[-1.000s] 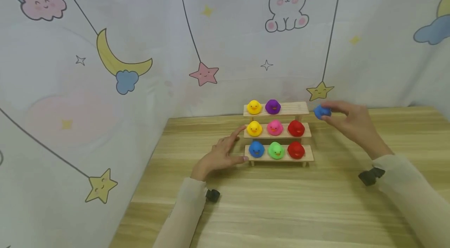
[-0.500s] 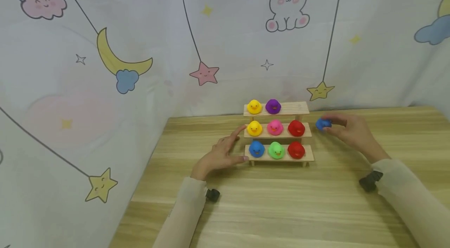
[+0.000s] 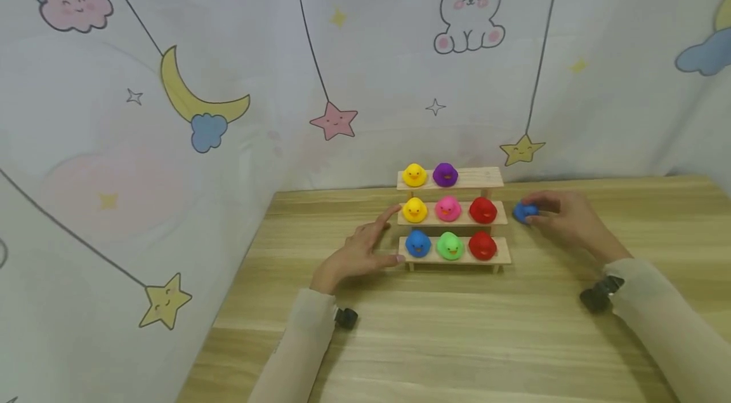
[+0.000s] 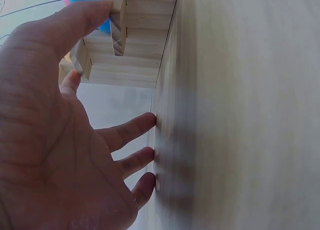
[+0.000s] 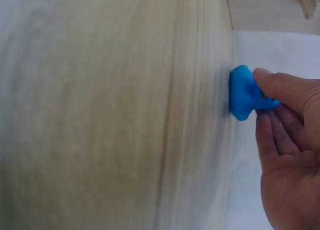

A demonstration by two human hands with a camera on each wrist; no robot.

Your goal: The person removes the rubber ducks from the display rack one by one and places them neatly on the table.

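A three-tier wooden rack (image 3: 480,178) holds small rubber ducks. Its top tier bears a yellow duck (image 3: 414,175) and a purple duck (image 3: 445,175) with bare wood at the right. On the middle tier sit yellow, pink (image 3: 448,209) and red ducks; the bottom tier has blue (image 3: 418,244), green (image 3: 450,246) and red ones. Right of the rack, my right hand (image 3: 571,222) pinches another blue duck (image 5: 242,93) between thumb and fingers, its base right at the tabletop. My left hand (image 3: 356,254) has its fingers spread, thumb and index fingertip at the rack's left ends, other fingertips on the table.
The wood-grain table (image 3: 434,339) runs back to a white cloth backdrop (image 3: 388,60) printed with stars, a moon and bunnies. Another side of the cloth stands along the table's left edge. A dark wrist strap piece (image 3: 599,294) sits at each sleeve.
My right hand has lowered the blue duck from beside the top tier down to the tabletop right of the rack. The left hand has stayed at the rack.
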